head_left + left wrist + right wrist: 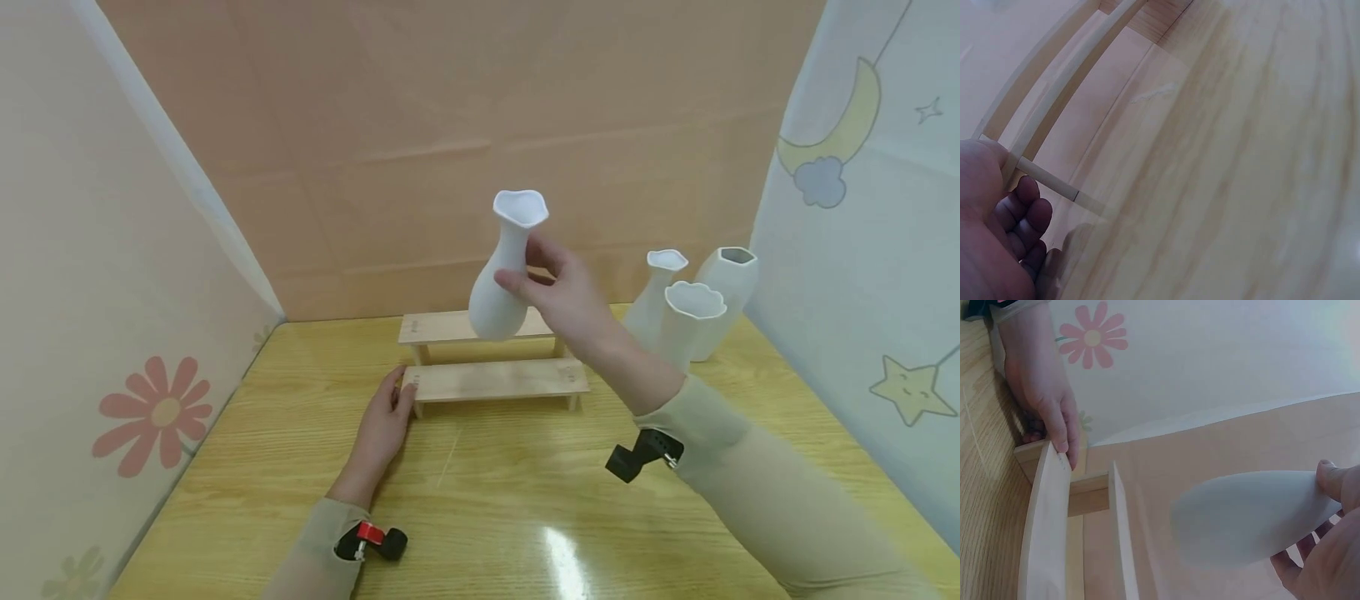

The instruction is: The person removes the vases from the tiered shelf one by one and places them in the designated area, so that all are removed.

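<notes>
My right hand (566,296) holds a white vase (498,300) by its narrow neck, in the air above the wooden two-step stand (495,381). The vase has a wavy rim and a rounded body; it leans slightly, mouth upward. In the right wrist view the vase's smooth body (1241,515) reaches out from my fingers, its base apart from the stand. At the left end of the stand's lower step, my left hand (384,425) grips the board. The left wrist view has the curled fingers (1038,215) below the board's end.
Three more white vases stand at the right of the table: one wavy-rimmed (666,260), one with a scalloped mouth (693,302) and one faceted (731,283). My right forearm partly covers them. Fabric walls enclose the wooden table (480,517) at the back and sides.
</notes>
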Action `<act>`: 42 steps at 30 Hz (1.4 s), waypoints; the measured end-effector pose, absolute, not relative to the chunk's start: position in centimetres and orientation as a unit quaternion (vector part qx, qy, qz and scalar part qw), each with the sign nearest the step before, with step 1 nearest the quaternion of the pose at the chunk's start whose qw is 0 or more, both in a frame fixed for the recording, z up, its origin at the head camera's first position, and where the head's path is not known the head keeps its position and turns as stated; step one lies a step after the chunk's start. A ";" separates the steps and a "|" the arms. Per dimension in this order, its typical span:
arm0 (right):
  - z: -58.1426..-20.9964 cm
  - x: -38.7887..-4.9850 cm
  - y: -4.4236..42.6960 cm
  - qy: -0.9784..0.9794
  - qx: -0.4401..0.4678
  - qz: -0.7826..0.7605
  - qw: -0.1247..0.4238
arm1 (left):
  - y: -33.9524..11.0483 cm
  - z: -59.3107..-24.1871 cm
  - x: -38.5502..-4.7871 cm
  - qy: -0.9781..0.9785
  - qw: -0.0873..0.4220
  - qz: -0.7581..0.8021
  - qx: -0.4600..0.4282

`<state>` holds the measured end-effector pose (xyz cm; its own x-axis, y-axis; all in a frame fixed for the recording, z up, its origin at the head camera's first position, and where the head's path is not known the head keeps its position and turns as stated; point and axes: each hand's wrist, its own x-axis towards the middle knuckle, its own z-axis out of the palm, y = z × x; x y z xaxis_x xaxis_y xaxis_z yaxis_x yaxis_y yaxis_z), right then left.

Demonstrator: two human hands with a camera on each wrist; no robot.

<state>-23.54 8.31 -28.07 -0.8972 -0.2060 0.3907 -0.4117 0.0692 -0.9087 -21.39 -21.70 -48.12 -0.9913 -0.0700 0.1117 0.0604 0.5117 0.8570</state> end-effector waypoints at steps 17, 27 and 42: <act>-27.6 -19.4 15.1 -0.775 0.173 0.602 0.088 | -21.7 -47.6 -21.3 -0.870 0.071 -0.488 0.003; -29.5 -17.8 19.6 -0.818 0.160 0.546 0.081 | -21.5 -47.7 -21.1 -0.858 0.107 -0.501 -0.029; -32.2 -15.5 24.6 -0.862 0.149 0.482 0.057 | -20.8 -46.6 -21.0 -0.874 0.077 -0.480 0.011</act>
